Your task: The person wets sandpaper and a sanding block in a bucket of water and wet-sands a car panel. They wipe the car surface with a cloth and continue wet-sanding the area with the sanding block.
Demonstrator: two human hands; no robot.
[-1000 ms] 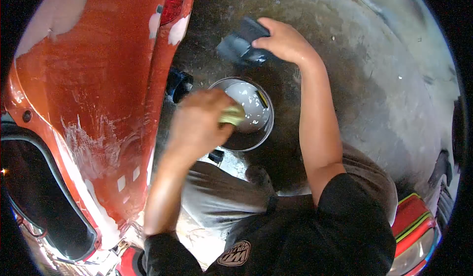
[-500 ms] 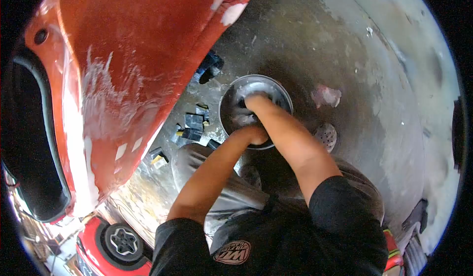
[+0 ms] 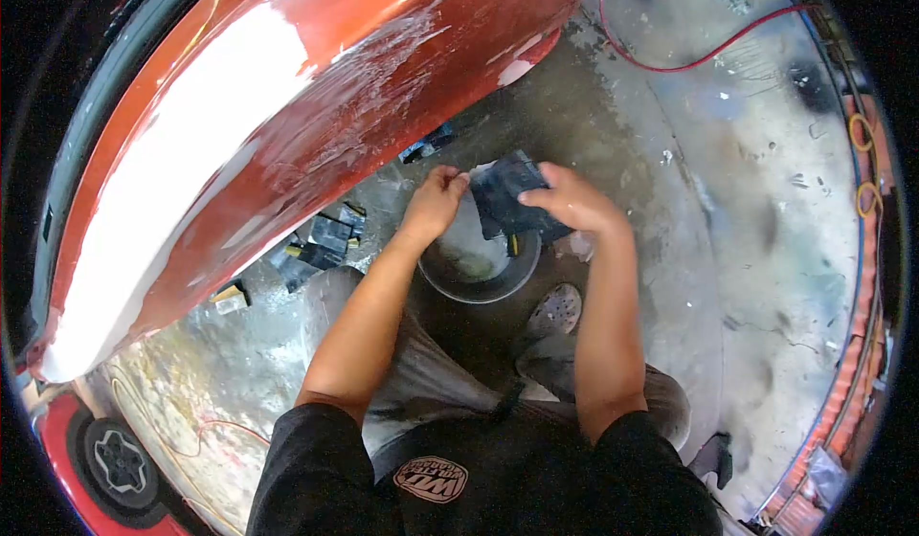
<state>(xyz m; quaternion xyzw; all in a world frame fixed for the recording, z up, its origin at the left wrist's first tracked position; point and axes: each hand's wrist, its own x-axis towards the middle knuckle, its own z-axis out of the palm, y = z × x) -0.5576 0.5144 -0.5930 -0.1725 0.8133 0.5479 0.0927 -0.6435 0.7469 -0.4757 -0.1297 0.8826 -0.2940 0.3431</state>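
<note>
A dark, wet-looking sandpaper sheet (image 3: pixel 512 196) is held up between my hands over the round bucket (image 3: pixel 471 294). At its left corner, my left hand (image 3: pixel 436 206) pinches it with fingers and thumb together. My right hand (image 3: pixel 576 201) grips its right side, thumb across the upper face and the other fingers partly hidden behind. Below, the bucket holds cloudy water, with a small yellow-edged piece (image 3: pixel 513 245) showing near the sheet's lower edge. Part of the bucket's far rim is hidden by the sheet and my hands.
An orange car panel (image 3: pixel 402 77) with whitish smears rises at the left. Several dark sanding pieces (image 3: pixel 328 234) lie on the floor beneath it. A red hose (image 3: pixel 661 67) curves across the floor at upper right. A red car's wheel (image 3: pixel 121 464) stands at lower left.
Both hands have come up out of the bucket and spread apart, now with the dark sandpaper sheet between them. The view has shifted, showing more of the car panel and the red hose.
</note>
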